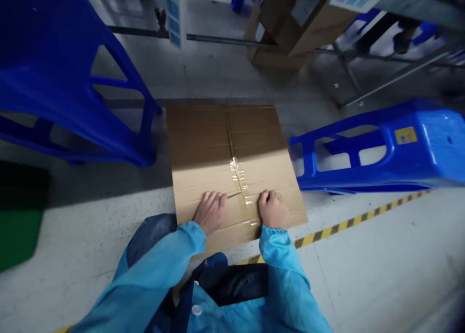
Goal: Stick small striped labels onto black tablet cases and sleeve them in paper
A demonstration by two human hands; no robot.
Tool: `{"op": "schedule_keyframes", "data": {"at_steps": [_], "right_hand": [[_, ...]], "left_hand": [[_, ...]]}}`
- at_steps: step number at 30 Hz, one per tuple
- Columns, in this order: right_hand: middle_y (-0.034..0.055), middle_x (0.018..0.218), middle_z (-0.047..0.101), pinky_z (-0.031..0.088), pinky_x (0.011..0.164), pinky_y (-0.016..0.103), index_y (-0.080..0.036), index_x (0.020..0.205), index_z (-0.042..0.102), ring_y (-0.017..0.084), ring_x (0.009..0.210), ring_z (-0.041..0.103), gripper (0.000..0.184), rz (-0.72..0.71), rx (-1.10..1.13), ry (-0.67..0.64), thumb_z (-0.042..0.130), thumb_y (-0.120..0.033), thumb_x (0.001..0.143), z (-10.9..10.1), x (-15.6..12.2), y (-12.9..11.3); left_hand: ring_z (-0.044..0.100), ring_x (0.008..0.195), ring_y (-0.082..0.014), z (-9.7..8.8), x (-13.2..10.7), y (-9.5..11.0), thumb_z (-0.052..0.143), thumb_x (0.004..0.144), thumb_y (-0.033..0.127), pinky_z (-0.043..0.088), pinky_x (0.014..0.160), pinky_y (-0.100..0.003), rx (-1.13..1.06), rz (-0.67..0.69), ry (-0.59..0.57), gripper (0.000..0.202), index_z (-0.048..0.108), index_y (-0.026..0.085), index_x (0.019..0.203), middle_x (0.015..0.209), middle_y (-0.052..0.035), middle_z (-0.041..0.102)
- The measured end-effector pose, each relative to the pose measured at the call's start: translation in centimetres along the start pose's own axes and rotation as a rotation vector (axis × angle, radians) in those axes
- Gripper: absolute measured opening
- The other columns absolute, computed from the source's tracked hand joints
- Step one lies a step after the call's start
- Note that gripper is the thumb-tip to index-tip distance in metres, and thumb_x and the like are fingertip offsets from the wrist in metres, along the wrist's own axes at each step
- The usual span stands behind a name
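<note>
A closed brown cardboard box (203, 144) lies on the grey floor in front of me, its top flaps joined by a strip of clear tape (240, 178) down the middle seam. My left hand (210, 211) rests on the near left flap with its fingers curled down at the seam. My right hand (271, 208) presses on the near right flap, fingers bent against the cardboard. Both hands sit either side of the tape's near end. Light blue sleeves cover my arms.
A blue plastic stool (72, 81) stands to the left of the box, another blue stool (392, 149) lies on its side to the right. More cardboard boxes (290, 28) sit behind under a metal frame. A yellow-black floor stripe (363, 218) runs at right.
</note>
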State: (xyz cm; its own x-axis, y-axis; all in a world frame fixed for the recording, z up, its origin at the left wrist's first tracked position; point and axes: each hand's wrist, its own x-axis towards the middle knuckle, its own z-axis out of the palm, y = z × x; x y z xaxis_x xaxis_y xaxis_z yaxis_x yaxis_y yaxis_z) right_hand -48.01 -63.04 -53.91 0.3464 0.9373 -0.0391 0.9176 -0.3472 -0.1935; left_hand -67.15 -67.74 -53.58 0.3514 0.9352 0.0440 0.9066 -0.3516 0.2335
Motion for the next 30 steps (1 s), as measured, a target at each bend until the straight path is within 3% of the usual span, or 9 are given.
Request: {"op": "schedule_keyframes", "data": {"at_steps": [4,7,13,20,22,25,27,30], "right_hand": [[0.0121,0.085,0.061,0.024,0.053,0.027,-0.012,0.083,0.063,0.017,0.065,0.053,0.03,0.01,-0.126,0.078,0.037,-0.024,0.092,1.0,0.8,1.4],[0.0096,0.083,0.061,0.023,0.051,0.026,-0.013,0.082,0.064,0.015,0.063,0.053,0.03,-0.013,-0.168,0.099,0.039,-0.026,0.092,1.5,1.1,1.2],[0.0068,0.083,0.062,0.022,0.051,0.025,-0.014,0.082,0.063,0.014,0.064,0.054,0.025,-0.031,-0.197,0.126,0.042,-0.024,0.091,1.4,1.0,1.3],[0.0068,0.081,0.063,0.02,0.051,0.026,-0.015,0.08,0.061,0.015,0.066,0.057,0.025,-0.046,-0.202,0.12,0.041,-0.025,0.091,1.4,1.3,1.3],[0.0069,0.082,0.064,0.02,0.05,0.026,-0.016,0.082,0.061,0.016,0.067,0.058,0.025,-0.045,-0.2,0.113,0.039,-0.025,0.092,1.3,1.2,1.3],[0.0063,0.083,0.064,0.022,0.051,0.025,-0.016,0.082,0.06,0.016,0.067,0.058,0.025,-0.047,-0.193,0.087,0.039,-0.025,0.092,1.0,1.1,1.2],[0.0067,0.084,0.065,0.026,0.052,0.024,-0.016,0.083,0.06,0.016,0.069,0.059,0.025,-0.048,-0.187,0.059,0.039,-0.026,0.092,0.7,1.0,1.1],[0.0085,0.09,0.065,0.032,0.056,0.024,-0.017,0.091,0.061,0.018,0.077,0.059,0.026,-0.054,-0.174,0.012,0.037,-0.028,0.094,0.5,1.1,1.2]], "left_hand": [[0.058,0.098,-0.02,0.2,6.3,0.0,0.056,0.089,0.028,0.048,0.086,-0.041,0.022,0.268,-0.084,0.02,0.059,0.013,0.101,0.101,-0.0062,0.061],[0.057,0.103,-0.021,0.0,9.5,-0.1,0.056,0.089,0.028,0.047,0.09,-0.043,0.053,0.455,-0.134,0.018,0.06,0.013,0.097,0.103,-0.0063,0.061],[0.06,0.095,-0.0193,-0.8,11.7,0.5,0.055,0.089,0.033,0.05,0.086,-0.042,0.132,0.651,-0.3,0.023,0.06,0.012,0.1,0.099,-0.0062,0.063],[0.062,0.082,-0.0158,-1.6,13.5,2.0,0.057,0.088,0.037,0.053,0.076,-0.036,0.202,0.65,-0.515,0.025,0.061,0.012,0.093,0.09,-0.0043,0.064],[0.062,0.079,-0.0161,-3.1,13.0,2.3,0.056,0.088,0.035,0.052,0.075,-0.036,0.194,0.63,-0.529,0.024,0.062,0.012,0.086,0.084,-0.0043,0.065],[0.062,0.079,-0.0204,-7.1,11.9,2.0,0.05,0.087,0.027,0.049,0.078,-0.038,0.154,0.638,-0.499,0.026,0.064,0.011,0.072,0.076,-0.0088,0.065],[0.06,0.089,-0.0225,-10.4,11.2,0.9,0.042,0.089,0.024,0.046,0.084,-0.039,0.114,0.661,-0.453,0.028,0.065,0.013,0.077,0.084,-0.0101,0.066],[0.057,0.089,-0.0236,-14.2,10.0,-1.8,0.03,0.091,0.025,0.044,0.085,-0.04,0.035,0.681,-0.361,0.038,0.063,0.014,0.076,0.083,-0.0108,0.063]]}}
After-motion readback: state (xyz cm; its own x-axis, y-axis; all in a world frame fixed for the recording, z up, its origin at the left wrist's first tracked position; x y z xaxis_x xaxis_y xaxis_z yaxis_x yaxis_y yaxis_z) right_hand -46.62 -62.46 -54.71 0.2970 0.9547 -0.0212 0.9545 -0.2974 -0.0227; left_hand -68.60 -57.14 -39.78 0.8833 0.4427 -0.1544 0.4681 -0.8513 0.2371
